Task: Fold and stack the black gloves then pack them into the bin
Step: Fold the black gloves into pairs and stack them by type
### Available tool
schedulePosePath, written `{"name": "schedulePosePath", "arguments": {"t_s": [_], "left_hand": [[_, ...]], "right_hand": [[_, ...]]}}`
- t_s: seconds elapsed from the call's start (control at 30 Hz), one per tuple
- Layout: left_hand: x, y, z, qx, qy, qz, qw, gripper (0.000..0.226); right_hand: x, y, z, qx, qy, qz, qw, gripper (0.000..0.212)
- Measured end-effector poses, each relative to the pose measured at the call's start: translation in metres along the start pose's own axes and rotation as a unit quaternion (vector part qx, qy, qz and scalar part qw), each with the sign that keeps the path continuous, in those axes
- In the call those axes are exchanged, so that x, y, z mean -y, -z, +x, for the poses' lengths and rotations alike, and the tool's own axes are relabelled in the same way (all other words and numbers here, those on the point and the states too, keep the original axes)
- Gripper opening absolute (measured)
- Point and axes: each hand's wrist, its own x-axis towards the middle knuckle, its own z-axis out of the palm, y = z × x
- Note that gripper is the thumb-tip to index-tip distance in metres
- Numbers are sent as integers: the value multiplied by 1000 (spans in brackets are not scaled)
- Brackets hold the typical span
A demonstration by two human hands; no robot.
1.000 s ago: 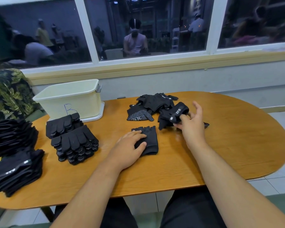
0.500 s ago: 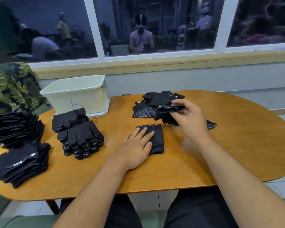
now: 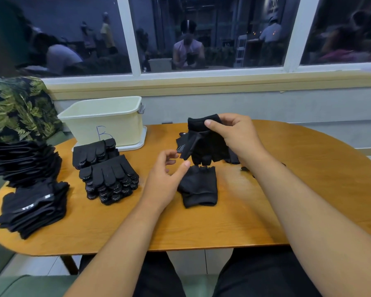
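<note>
A: Item one, black fingerless fabric glove [image 3: 204, 146]. Location?

B: Right of the cream rectangular plastic bin [image 3: 107, 125], hanging above the oval wooden desk [image 3: 308, 179]. Right hand [image 3: 238, 136]: fingers pinching its cuff. Left hand [image 3: 165, 174]: fingers loosely spread, holding nothing, just beside the glove's lower edge.

A: Handling?

B: Judged light, limp, not slippery. Take it by the cuff and the finger end to fold.

A: Item two?

B: Folded black glove [image 3: 199, 187], flat on the desk, right of the bin and nearer. Dotted-palm glove stacks [image 3: 109, 179] sit in front of the bin.
</note>
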Motion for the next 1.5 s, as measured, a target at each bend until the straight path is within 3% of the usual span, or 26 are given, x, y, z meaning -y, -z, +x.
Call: {"name": "schedulePosePath", "arguments": {"t_s": [0.1, 0.27, 0.5, 0.67, 0.8, 0.93, 1.03, 1.27, 1.5], "left_hand": [[-8, -1, -4, 4, -26, 12, 1000, 38], [-2, 2, 2, -80, -55, 15, 995, 6], [0, 6, 9, -73, 14, -76, 994, 12], [7, 9, 10, -102, 50, 3, 993, 12], [14, 7, 0, -36, 48, 88, 994, 12], [22, 6, -8, 5, 64, 132, 989, 42], [25, 7, -6, 10, 72, 146, 987, 45], [26, 6, -5, 68, 42, 239, 968, 46], [22, 5, -6, 71, 35, 262, 962, 21]], "right_hand": [[0, -9, -3, 30, -19, 36, 999, 14], [-10, -14, -1, 49, -20, 30, 998, 14], [-21, -23, 9, 25, -25, 58, 998, 19], [-22, -22, 7, 13, 4, 66, 998, 12], [-47, -22, -21, 67, -5, 46, 997, 14], [-69, -17, -50, 103, -24, 24, 994, 13], [-64, -13, -57, 116, -5, 17, 993, 16], [-65, -8, -81, 151, 26, -141, 978, 46], [-67, -17, -102, 155, 75, -394, 903, 46]]}}
